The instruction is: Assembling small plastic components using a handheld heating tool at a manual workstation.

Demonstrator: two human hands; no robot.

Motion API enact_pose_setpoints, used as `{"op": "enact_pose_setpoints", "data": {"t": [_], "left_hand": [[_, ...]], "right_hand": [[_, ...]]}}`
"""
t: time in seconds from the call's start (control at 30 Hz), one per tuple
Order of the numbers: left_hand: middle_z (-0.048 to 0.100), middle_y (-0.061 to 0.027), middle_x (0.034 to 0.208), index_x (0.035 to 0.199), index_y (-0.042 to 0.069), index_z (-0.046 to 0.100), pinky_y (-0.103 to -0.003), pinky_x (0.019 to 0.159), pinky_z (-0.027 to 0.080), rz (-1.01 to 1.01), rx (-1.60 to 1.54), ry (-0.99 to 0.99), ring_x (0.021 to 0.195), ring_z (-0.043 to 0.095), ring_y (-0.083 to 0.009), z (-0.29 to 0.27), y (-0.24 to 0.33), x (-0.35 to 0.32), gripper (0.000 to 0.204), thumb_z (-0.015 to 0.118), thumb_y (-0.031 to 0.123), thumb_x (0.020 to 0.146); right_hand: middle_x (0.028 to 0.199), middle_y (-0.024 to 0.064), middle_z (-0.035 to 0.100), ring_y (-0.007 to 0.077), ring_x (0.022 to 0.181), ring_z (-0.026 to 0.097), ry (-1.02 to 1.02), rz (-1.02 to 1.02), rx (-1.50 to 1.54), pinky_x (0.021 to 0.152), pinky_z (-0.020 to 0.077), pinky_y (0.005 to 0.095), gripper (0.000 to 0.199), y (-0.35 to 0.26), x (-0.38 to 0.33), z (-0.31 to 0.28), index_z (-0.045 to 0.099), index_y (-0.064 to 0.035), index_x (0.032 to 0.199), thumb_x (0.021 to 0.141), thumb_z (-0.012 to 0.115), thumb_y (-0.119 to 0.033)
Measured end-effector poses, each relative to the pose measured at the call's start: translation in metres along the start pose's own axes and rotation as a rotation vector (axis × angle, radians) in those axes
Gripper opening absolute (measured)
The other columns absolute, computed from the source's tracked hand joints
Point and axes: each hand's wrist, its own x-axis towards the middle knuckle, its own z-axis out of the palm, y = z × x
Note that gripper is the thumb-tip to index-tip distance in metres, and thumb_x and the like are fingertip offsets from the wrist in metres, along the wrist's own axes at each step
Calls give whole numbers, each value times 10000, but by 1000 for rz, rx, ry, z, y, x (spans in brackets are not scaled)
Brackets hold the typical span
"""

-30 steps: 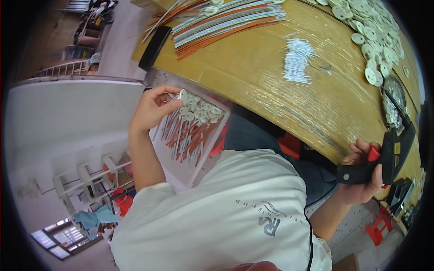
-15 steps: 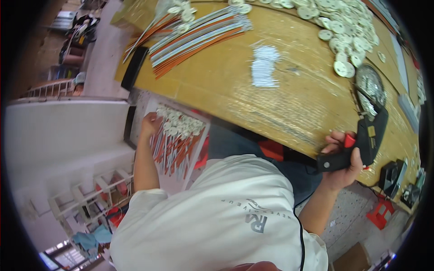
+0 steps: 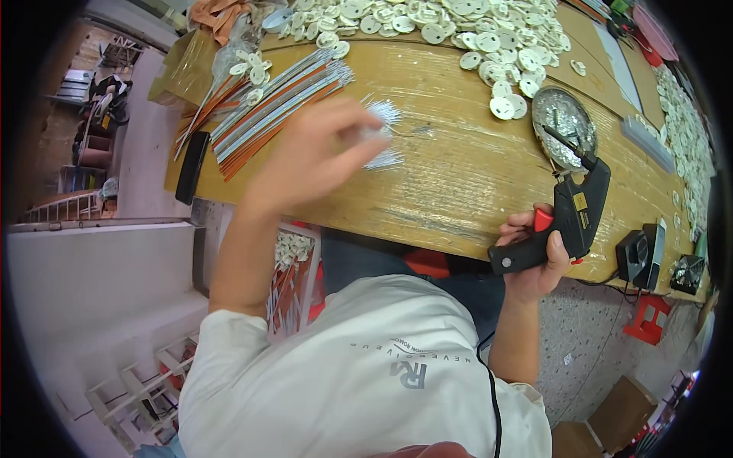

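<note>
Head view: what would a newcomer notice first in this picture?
First, the black glue gun with a red trigger, gripped in the right hand at the wooden table's near edge. Next, the left hand, blurred, at a small bundle of white wires mid-table. Behind them, a heap of white discs covers the far side, with orange strips at left.

Motion is blurring the left hand (image 3: 321, 156), which is hiding part of what is perhaps a white pile (image 3: 382, 137).
</note>
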Motion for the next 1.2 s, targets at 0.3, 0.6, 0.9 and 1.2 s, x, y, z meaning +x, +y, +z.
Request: {"op": "enact_pose_setpoints", "data": {"t": [0.3,0.6,0.9,1.2], "left_hand": [[698,-115,898,921,24,704,-433,796,572,610,385,72,912,696,-330,132,-8,133,118,735,102,838],[765,-75,940,1085,5,766,-280,697,560,-153,-491,-72,813,709,-121,82,16,62,197,759,149,951],[741,-80,894,1202,-1,735,-288,629,519,-279,-320,-14,695,657,-128,79,16,-54,255,744,49,953],[677,-145,1038,1178,25,735,-360,712,536,-52,-122,-82,912,676,-293,64,10,-58,345,646,-95,866]], "right_hand": [[993,211,713,241,814,735,69,-3,123,664,632,339,516,0,-1,4,521,16,1353,1040,457,-391],[988,227,712,244,789,737,38,14,79,657,628,325,531,3,-2,-2,515,33,1366,1040,441,-380],[987,223,710,229,773,726,6,58,-56,677,618,313,564,-4,2,6,489,82,1378,1045,440,-371],[962,214,709,230,762,708,20,54,-178,687,598,321,584,-4,-1,8,491,86,1379,1037,447,-386]]}}
